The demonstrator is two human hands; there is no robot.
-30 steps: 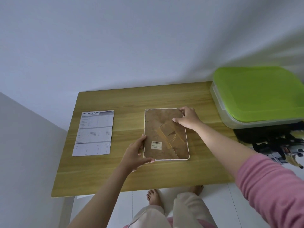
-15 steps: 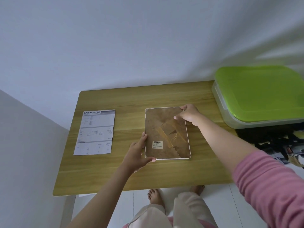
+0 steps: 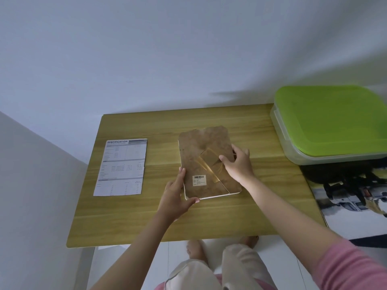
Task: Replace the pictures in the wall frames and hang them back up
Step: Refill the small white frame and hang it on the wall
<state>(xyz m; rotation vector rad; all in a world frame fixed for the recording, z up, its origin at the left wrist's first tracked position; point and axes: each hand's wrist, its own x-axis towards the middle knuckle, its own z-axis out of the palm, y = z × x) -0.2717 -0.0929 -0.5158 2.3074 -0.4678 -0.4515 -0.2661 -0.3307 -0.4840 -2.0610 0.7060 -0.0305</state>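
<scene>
Frame [image 3: 206,164] lifted, spec sheet [image 3: 122,167] left, bin [image 3: 333,124] right

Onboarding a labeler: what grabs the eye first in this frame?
Mid-table, the picture frame lies face down, brown backing board and barcode sticker up, its far end lifted. The left hand holds its near-left corner and the right hand has a grip on its right edge. Next comes the bright green lid of the storage box at the table's right end, then the specification sheet flat on the left.
</scene>
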